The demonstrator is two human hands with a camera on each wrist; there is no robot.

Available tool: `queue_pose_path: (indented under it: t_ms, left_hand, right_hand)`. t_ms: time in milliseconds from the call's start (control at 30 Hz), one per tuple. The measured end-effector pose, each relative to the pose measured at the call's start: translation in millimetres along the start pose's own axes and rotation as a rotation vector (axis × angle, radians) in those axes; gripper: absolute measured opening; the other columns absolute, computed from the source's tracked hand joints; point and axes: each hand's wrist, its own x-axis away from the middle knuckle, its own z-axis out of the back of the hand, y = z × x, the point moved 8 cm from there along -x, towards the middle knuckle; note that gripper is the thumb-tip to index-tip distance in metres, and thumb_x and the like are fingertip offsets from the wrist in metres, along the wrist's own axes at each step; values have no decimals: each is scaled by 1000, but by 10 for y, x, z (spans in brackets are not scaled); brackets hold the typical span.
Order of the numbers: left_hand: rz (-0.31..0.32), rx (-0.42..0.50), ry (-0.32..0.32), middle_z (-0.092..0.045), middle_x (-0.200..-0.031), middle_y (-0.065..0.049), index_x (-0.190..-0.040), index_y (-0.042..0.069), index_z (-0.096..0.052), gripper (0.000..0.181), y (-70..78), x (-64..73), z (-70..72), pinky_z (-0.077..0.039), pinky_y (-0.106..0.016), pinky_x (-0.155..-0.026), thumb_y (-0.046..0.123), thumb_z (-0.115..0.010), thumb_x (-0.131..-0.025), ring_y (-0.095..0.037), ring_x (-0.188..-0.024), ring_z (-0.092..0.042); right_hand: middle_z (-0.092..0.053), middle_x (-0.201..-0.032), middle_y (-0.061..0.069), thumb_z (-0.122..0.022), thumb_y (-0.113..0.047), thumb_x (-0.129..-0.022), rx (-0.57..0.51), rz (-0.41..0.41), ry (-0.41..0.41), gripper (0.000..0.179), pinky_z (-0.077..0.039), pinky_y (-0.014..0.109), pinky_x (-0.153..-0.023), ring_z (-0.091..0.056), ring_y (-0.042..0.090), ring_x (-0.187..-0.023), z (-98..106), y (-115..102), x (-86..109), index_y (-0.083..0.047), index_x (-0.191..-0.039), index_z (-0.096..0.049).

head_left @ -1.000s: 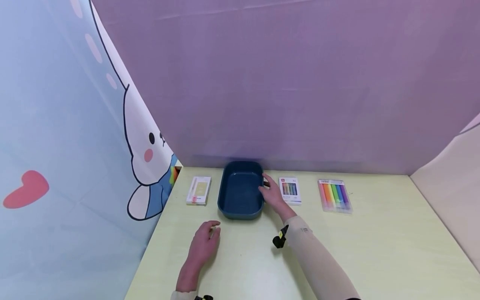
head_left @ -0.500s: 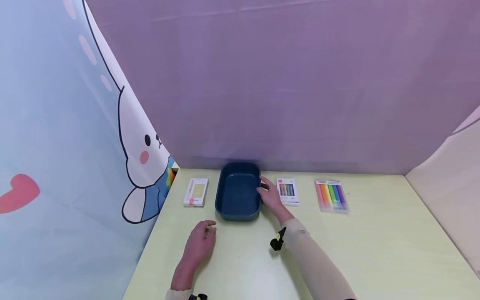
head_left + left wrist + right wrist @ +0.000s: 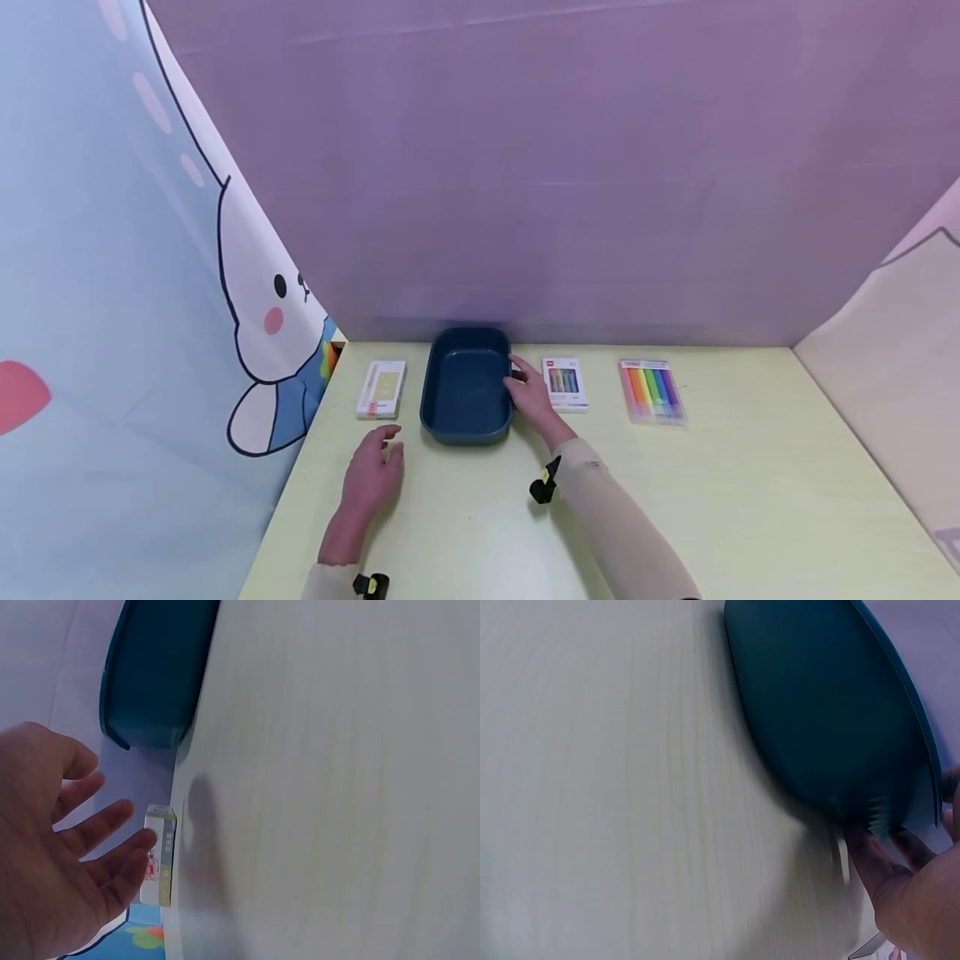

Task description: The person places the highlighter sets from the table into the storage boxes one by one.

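Note:
A dark blue rectangular storage bin (image 3: 467,438) sits at the back of the table. My right hand (image 3: 531,395) holds its right side, with the thumb over the rim; in the right wrist view the fingers (image 3: 870,859) bend against the outer wall. My left hand (image 3: 369,468) hovers above the table in front of a small white box (image 3: 381,390); its fingers are loosely bent and hold nothing. The left wrist view shows the palm side of the left hand (image 3: 67,862), with the white box (image 3: 156,877) behind the fingertips and the bin (image 3: 154,690) above.
Right of the bin lies a white box with coloured sticks printed on it (image 3: 565,383). A clear pack of rainbow-coloured markers (image 3: 652,392) lies further right. A purple backdrop (image 3: 570,183) rises behind the table (image 3: 720,492), and a blue cartoon-print panel (image 3: 112,250) stands at the left.
My left hand has shifted left and slightly forward, away from the bin and nearer the small white box. The right hand stays at the bin's side. The head view has turned slightly right.

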Motion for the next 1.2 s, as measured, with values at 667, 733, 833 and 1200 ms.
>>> queue_pose_path:
  t_ms: [667, 733, 833, 1200]
  left_hand:
    - [-84, -239, 156, -57, -118, -21, -121, 4, -58, 37, -11, -404, 221, -44, -54, -82, 22, -64, -89, -39, -98, -56]
    - [-81, -251, 161, -56, -119, -21, -121, 3, -58, 38, -4, -439, 251, -44, -54, -81, 23, -64, -89, -39, -98, -56]
    - [-69, -262, 163, -56, -120, -21, -121, 4, -58, 38, 9, -482, 273, -44, -55, -83, 24, -64, -90, -39, -99, -56]
    - [-23, -295, 108, -51, -127, -23, -125, 5, -55, 40, 67, -620, 283, -43, -56, -85, 27, -63, -91, -40, -103, -52]
  right_hand:
    - [-56, -130, 21, -58, -9, -96, -3, 27, -19, 51, -48, 45, -88, -53, 32, -120, -2, -50, 46, -14, -145, -47]
    - [-56, -130, 21, -58, -9, -96, -2, 22, -21, 51, -48, 45, -88, -53, 31, -120, -10, -46, 45, -15, -145, -47]
    - [-55, -130, 22, -57, -9, -96, -1, 18, -30, 51, -49, 43, -85, -52, 32, -119, -9, -48, 54, -14, -146, -46]
    - [-53, -133, 21, -56, -11, -98, 14, 14, -31, 51, -49, 42, -85, -51, 32, -122, -13, -47, 49, -17, -147, -45]
